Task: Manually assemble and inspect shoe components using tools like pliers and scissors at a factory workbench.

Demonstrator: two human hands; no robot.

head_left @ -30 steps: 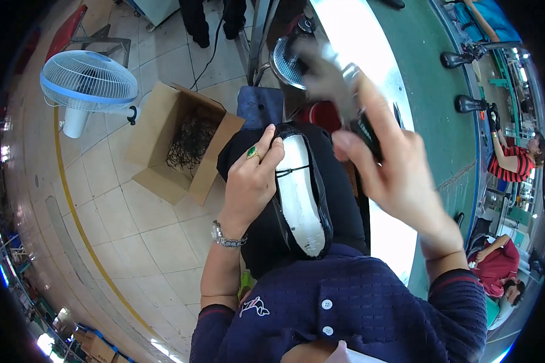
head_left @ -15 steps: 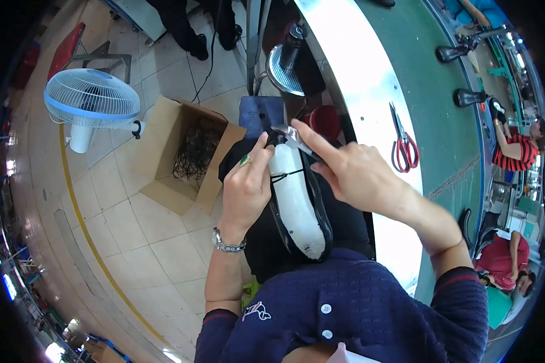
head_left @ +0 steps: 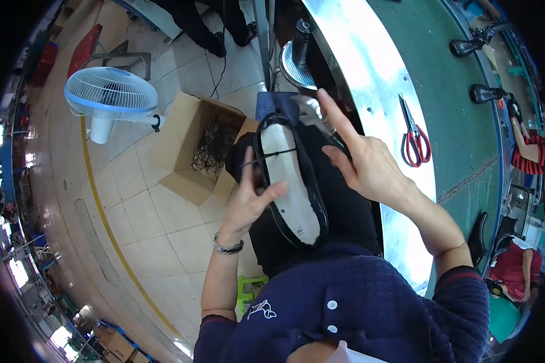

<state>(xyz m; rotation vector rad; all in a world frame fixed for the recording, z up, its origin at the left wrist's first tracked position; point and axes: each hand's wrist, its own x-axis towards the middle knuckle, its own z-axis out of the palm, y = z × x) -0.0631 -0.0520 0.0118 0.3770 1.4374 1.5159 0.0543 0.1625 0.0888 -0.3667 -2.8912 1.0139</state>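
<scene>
**Bench note: black shoe sole-up on lap, metal-headed tool in right hand**

Nearest: the person's navy shirt (head_left: 357,290). Just beyond it, on the dark-clothed lap, lies the black shoe (head_left: 315,199), pale sole (head_left: 289,175) upward, toe end pointing away from the body. A thin black cord (head_left: 283,153) crosses the sole toward the toe; one end reaches out over the left hand's fingers.

Left hand (head_left: 251,202): at the shoe's left side, thumb and fingers apart, thumb over the sole edge — contact cannot be told. The fingers are blurred.

Right hand (head_left: 372,169): fingers clamped on the dark handle of a hand tool (head_left: 313,113), index finger stretched forward. The metal head is blurred, near the shoe's toe.

Beyond the toe: a blue block (head_left: 269,103). To the left on the tiled floor, an open cardboard box (head_left: 177,136) with a tangle of black strands (head_left: 212,148); farther left, a blue-and-white fan (head_left: 110,91). To the right, red-handled scissors (head_left: 415,142) on a shiny bench edge (head_left: 399,212), then a green surface (head_left: 433,78).

Farthest right: a person in red-and-black stripes (head_left: 530,157) — another in dark red (head_left: 511,266).
</scene>
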